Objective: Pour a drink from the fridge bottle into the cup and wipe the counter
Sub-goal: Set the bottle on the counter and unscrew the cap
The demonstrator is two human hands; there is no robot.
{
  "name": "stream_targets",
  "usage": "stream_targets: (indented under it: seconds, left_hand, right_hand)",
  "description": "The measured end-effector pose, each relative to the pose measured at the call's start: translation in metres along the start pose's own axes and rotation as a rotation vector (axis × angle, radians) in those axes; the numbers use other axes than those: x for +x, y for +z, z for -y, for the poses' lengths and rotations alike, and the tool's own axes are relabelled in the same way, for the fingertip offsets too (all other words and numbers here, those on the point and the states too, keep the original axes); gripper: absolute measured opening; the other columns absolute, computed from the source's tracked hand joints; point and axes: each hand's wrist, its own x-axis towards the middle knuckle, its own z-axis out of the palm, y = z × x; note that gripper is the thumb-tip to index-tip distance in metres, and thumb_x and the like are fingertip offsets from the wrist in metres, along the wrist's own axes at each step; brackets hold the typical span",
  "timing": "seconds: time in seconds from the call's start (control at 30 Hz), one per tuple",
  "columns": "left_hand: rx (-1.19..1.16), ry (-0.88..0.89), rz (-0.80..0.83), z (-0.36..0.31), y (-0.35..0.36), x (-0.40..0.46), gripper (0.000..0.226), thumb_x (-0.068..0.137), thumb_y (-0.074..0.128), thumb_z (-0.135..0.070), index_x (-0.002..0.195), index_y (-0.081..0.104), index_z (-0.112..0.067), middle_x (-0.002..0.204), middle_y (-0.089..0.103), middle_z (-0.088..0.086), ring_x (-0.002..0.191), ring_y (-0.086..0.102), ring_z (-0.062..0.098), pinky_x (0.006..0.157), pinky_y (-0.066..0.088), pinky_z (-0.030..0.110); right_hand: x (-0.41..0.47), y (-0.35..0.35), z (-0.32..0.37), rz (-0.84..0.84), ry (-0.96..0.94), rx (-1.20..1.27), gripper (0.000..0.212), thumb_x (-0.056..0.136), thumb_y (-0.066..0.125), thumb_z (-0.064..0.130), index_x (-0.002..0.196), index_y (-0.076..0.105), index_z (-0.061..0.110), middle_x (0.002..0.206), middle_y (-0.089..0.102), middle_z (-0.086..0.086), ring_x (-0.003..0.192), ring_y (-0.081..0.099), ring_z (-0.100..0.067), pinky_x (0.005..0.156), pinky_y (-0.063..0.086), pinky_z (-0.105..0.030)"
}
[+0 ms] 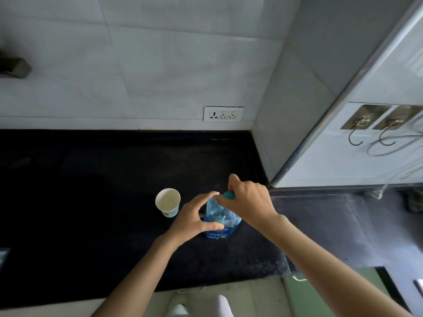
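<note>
Head view: white cup [167, 202] stands just left of the bottle [220, 221] on the dark surface [91, 213]. Left hand [194, 218] grips the bottle's body; right hand [249, 200] pinches its teal cap [229, 195].

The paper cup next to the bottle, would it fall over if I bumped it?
Probably, yes. The paper cup looks thin and light, and I see no drink in it, so little weighs it down. It narrows toward its base on the counter, so a nudge near the rim could tip it, and it may crush if squeezed.
</note>
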Motion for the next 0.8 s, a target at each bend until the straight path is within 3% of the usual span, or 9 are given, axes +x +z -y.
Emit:
stream_targets:
  seconds: [0.1, 0.23, 0.43, 0.67, 0.8]
  left_hand:
    - [0.001, 0.002, 0.001, -0.001, 0.0, 0.0, 0.077, 0.066, 0.085, -0.029, 0.131, 0.046, -0.045, 0.131, 0.049, -0.022, 0.123, 0.048, -0.001, 0.093, 0.052, 0.026]
    - [0.003, 0.004, 0.007, 0.001, 0.0, 0.0, 0.077, 0.067, 0.085, -0.029, 0.132, 0.046, -0.043, 0.129, 0.049, -0.021, 0.122, 0.048, 0.0, 0.093, 0.053, 0.029]
    - [-0.008, 0.003, -0.001, 0.003, 0.002, 0.001, 0.078, 0.067, 0.085, -0.029, 0.133, 0.046, -0.042, 0.128, 0.05, -0.02, 0.121, 0.049, 0.0, 0.093, 0.053, 0.031]
    - [0.021, 0.007, -0.001, 0.004, 0.002, 0.001, 0.079, 0.065, 0.085, -0.035, 0.13, 0.043, -0.051, 0.129, 0.049, -0.023, 0.122, 0.049, 0.0, 0.094, 0.053, 0.034]
    - [0.031, -0.002, -0.009, 0.003, 0.001, 0.001, 0.079, 0.062, 0.083, -0.042, 0.124, 0.039, -0.063, 0.128, 0.048, -0.027, 0.123, 0.048, 0.002, 0.095, 0.052, 0.035]
  right_hand:
    - [0.0, -0.003, 0.001, 0.023, -0.004, 0.103, 0.036, 0.09, 0.056, 0.048, 0.086, 0.036, 0.017, 0.055, 0.037, 0.009, 0.045, 0.034, -0.007, 0.044, 0.024, -0.022]
    - [0.002, -0.013, 0.001, 0.06, -0.168, -0.031, 0.029, 0.096, 0.049, 0.041, 0.093, 0.038, 0.014, 0.055, 0.035, 0.006, 0.044, 0.032, -0.009, 0.044, 0.02, -0.023]
    - [0.006, -0.023, -0.005, 0.121, -0.422, -0.113, 0.031, 0.098, 0.049, 0.038, 0.109, 0.046, 0.009, 0.06, 0.044, 0.001, 0.055, 0.049, -0.02, 0.054, 0.043, -0.03]
    - [0.008, -0.023, -0.019, 0.055, -0.63, -0.079, 0.027, 0.094, 0.057, 0.034, 0.104, 0.051, 0.01, 0.069, 0.049, 0.001, 0.061, 0.044, -0.015, 0.058, 0.044, -0.031]
    - [0.01, -0.024, -0.026, 0.102, -0.728, -0.068, 0.024, 0.094, 0.057, 0.028, 0.112, 0.053, 0.012, 0.097, 0.062, -0.003, 0.086, 0.057, -0.017, 0.075, 0.051, -0.031]
